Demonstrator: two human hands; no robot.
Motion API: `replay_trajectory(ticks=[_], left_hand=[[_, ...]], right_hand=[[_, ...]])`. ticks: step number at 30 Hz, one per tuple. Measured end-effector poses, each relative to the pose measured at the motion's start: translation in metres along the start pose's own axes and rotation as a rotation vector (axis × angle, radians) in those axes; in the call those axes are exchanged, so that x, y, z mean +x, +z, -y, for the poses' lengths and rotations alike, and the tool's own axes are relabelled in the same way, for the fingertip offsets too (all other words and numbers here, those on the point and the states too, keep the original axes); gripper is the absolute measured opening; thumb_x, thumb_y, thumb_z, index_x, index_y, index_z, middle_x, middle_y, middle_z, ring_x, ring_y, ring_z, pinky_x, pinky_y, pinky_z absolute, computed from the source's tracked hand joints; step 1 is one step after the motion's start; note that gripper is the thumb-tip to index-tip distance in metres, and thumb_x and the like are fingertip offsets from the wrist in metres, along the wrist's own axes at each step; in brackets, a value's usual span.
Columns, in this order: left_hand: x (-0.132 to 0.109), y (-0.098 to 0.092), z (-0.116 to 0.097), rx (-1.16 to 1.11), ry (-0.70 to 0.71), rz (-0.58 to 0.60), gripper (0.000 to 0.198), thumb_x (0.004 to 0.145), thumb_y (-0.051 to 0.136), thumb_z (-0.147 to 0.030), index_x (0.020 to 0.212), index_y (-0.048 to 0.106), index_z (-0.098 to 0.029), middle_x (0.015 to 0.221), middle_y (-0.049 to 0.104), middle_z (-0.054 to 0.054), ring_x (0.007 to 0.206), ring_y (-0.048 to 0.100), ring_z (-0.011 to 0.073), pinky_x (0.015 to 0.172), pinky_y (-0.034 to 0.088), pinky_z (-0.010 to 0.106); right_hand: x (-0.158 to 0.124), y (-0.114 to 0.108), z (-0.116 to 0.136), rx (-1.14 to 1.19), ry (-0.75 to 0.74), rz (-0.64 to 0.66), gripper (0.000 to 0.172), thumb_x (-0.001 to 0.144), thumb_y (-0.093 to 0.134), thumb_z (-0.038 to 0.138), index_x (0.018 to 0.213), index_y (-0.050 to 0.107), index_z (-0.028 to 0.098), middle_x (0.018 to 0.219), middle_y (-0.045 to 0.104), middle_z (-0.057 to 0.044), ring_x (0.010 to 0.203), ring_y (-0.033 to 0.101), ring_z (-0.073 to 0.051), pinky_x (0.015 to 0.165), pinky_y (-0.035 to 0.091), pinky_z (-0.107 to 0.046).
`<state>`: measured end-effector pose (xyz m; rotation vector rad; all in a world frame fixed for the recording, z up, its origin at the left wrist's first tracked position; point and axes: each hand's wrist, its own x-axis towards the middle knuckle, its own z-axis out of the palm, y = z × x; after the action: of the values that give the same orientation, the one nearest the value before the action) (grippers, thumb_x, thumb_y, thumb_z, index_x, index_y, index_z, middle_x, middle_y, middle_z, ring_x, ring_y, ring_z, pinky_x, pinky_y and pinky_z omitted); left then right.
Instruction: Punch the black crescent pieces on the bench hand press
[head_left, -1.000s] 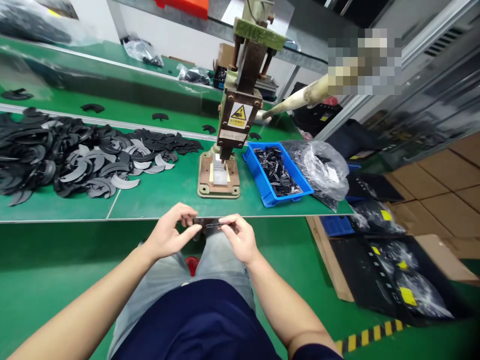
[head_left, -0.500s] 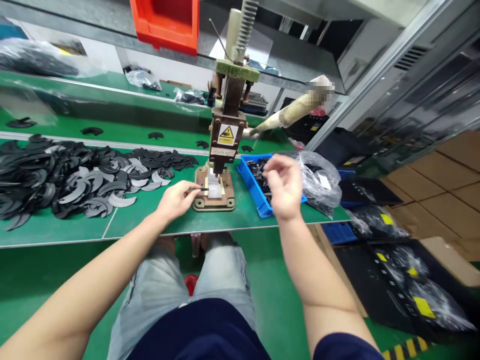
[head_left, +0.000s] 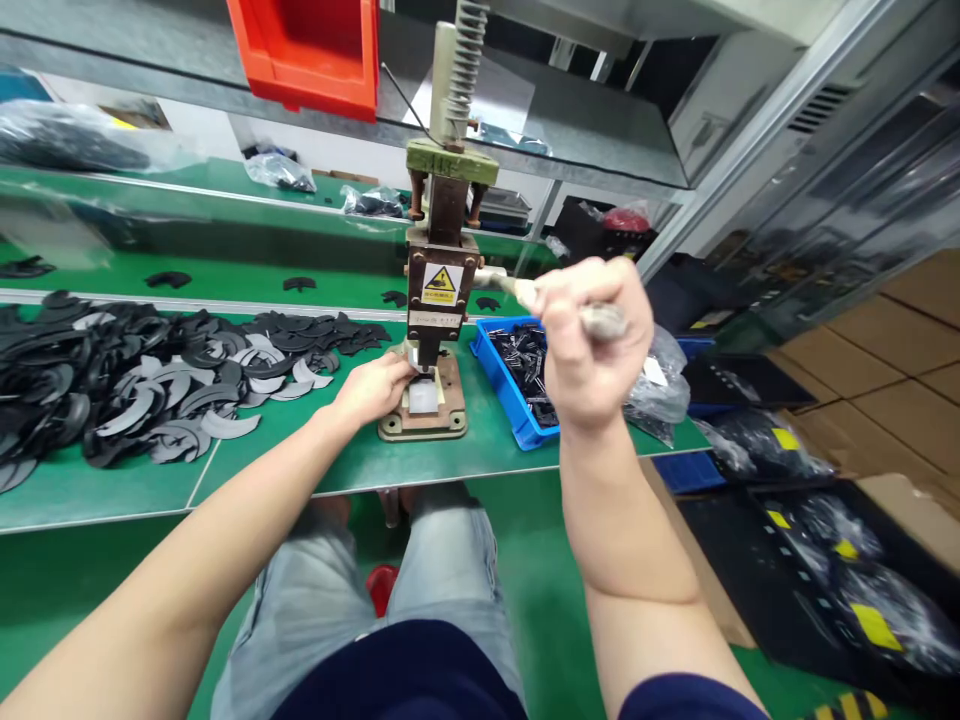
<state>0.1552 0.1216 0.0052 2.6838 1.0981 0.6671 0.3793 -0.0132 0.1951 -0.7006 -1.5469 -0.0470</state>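
A small hand press stands on the green bench, with a yellow warning label on its head. My left hand rests at the press base and pinches a small black part against the white block under the ram; the part is mostly hidden by my fingers. My right hand is shut around the press lever handle, which is pulled down in front of the blue bin of small black metal parts.
A large pile of black and grey crescent-shaped pieces covers the bench's left side. A clear plastic bag lies right of the blue bin. A red bin sits on the shelf above. Bagged parts and cardboard boxes lie on the floor at right.
My left hand carried the small part from my lap to the press base. My right hand let go of it, rose past the blue bin and took the lever, which has come down.
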Motion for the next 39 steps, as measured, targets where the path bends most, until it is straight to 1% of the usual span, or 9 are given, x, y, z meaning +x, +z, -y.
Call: replay_trajectory(ticks=[8,13,16,19,22,25,27,32,39], left_hand=[[0.006,0.000,0.008,-0.132,0.047,0.022,0.033,0.104,0.051,-0.034,0.114,0.081,-0.026,0.123,0.076,0.007,0.116,0.072,0.0250,0.102,0.059,0.037],[0.000,0.002,0.008,-0.193,0.044,0.036,0.035,0.104,0.050,-0.034,0.120,0.079,-0.025,0.132,0.075,0.007,0.123,0.070,0.0247,0.110,0.056,0.039],[-0.003,-0.001,0.011,-0.211,0.063,0.040,0.037,0.105,0.047,-0.033,0.127,0.076,-0.024,0.134,0.074,0.007,0.128,0.068,0.0241,0.114,0.054,0.039],[-0.010,-0.016,0.035,-0.090,-0.018,0.029,0.040,0.103,0.049,-0.034,0.133,0.073,-0.021,0.135,0.074,0.011,0.129,0.066,0.0280,0.114,0.051,0.043],[-0.023,-0.041,0.081,0.156,-0.197,0.034,0.045,0.100,0.053,-0.035,0.135,0.072,-0.016,0.137,0.073,0.017,0.130,0.063,0.0370,0.114,0.048,0.052],[-0.038,-0.062,0.123,0.329,-0.276,0.152,0.050,0.094,0.059,-0.039,0.136,0.072,-0.016,0.140,0.071,0.019,0.132,0.060,0.0420,0.110,0.047,0.054],[-0.044,-0.068,0.139,0.391,-0.269,0.241,0.052,0.091,0.061,-0.039,0.137,0.072,-0.017,0.142,0.070,0.018,0.133,0.058,0.0430,0.107,0.047,0.055],[-0.039,-0.064,0.137,0.429,-0.220,0.367,0.048,0.090,0.060,-0.038,0.133,0.076,-0.022,0.151,0.065,0.014,0.137,0.052,0.0425,0.108,0.044,0.056],[-0.024,-0.063,0.130,0.433,-0.290,0.440,0.049,0.086,0.070,-0.047,0.127,0.077,-0.021,0.151,0.062,0.018,0.140,0.047,0.0444,0.111,0.042,0.061]], right_hand=[[-0.042,-0.011,0.009,-0.154,0.024,0.037,0.021,0.096,0.069,0.043,0.084,0.065,0.026,0.117,0.068,-0.006,0.100,0.069,-0.021,0.097,0.065,-0.052],[-0.081,-0.002,-0.006,-0.090,0.009,0.014,0.021,0.094,0.067,0.034,0.075,0.059,0.028,0.081,0.067,0.001,0.104,0.073,-0.024,0.111,0.058,-0.062],[-0.103,0.003,-0.014,-0.102,0.001,-0.024,0.014,0.090,0.068,0.030,0.078,0.061,0.029,0.080,0.067,0.001,0.101,0.073,-0.025,0.117,0.052,-0.069],[-0.108,0.006,-0.018,-0.118,-0.007,-0.060,0.014,0.090,0.067,0.031,0.078,0.060,0.030,0.078,0.066,0.002,0.098,0.072,-0.024,0.117,0.052,-0.069],[-0.106,0.010,-0.017,-0.091,-0.010,-0.099,0.015,0.092,0.066,0.031,0.078,0.060,0.030,0.078,0.065,0.002,0.097,0.071,-0.023,0.117,0.053,-0.066],[-0.106,0.016,-0.016,-0.084,-0.014,-0.160,0.016,0.093,0.066,0.032,0.079,0.059,0.029,0.077,0.064,0.002,0.095,0.071,-0.023,0.116,0.053,-0.067],[-0.106,0.019,-0.016,-0.113,-0.006,-0.191,0.019,0.093,0.065,0.033,0.077,0.057,0.029,0.075,0.062,0.002,0.093,0.071,-0.024,0.113,0.055,-0.068],[-0.107,0.021,-0.016,-0.124,-0.005,-0.213,0.021,0.094,0.065,0.033,0.075,0.055,0.030,0.074,0.062,0.001,0.091,0.070,-0.025,0.111,0.057,-0.069],[-0.107,0.020,-0.016,-0.122,0.001,-0.188,0.019,0.093,0.064,0.034,0.077,0.056,0.030,0.075,0.061,0.001,0.093,0.070,-0.024,0.114,0.056,-0.068]])
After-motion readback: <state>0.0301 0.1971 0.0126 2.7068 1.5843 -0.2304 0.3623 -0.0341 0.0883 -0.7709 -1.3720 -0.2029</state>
